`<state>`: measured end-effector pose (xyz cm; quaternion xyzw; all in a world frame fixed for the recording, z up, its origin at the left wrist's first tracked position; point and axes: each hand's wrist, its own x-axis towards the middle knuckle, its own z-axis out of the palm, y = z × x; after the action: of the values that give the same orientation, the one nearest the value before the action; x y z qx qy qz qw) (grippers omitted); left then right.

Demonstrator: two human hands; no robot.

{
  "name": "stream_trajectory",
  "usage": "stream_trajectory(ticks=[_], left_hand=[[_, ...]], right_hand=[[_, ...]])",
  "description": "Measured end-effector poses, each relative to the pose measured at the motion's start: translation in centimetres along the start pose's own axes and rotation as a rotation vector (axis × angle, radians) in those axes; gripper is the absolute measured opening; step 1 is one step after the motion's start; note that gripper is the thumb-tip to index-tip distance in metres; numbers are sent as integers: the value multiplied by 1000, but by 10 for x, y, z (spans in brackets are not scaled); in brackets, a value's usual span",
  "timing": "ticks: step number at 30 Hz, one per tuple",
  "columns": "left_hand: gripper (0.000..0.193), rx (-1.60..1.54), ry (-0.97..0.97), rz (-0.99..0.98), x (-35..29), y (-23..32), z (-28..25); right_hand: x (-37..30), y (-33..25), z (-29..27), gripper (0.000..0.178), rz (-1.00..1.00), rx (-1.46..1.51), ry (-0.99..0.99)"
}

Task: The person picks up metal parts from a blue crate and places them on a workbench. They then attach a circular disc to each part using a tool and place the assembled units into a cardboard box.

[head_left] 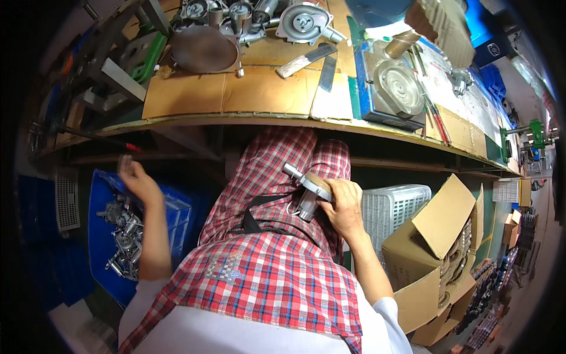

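Note:
My right hand [346, 206] is closed around the edge of a round grey metal housing [318, 187] held above my lap. A short pipe sticks out from its upper left, a cylinder points downward, and a thin white wire loop hangs beside it. My left hand [139, 180] is raised with fingers stretched up and nothing visible in it. It is just below the red tip of a black lever rod [112, 140], apart from it as far as I can see. Under that forearm, a blue bin [100, 236] holds a heap of silvery metal castings [127, 233].
The cardboard-covered workbench [188, 97] bears a round brown plate [203, 50], another pump housing [303, 23], two flat metal strips [324, 71] and a blue-edged fixture [395, 88]. At right stand a white plastic basket [392, 197] and an open carton [413, 248] of metal rings.

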<state>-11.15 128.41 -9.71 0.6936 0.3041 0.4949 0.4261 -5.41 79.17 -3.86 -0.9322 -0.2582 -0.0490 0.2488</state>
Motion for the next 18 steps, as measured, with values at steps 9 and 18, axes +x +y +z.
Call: stream_trajectory(ticks=[9,18], left_hand=[[48,-339,-1721,-804,-158,180,95],[38,-622,-1439,-958,-171,181,127]], right_hand=[[85,-46,-65,52,-258,-225,53],[135,-62,-83,50,-379,115,-17]])
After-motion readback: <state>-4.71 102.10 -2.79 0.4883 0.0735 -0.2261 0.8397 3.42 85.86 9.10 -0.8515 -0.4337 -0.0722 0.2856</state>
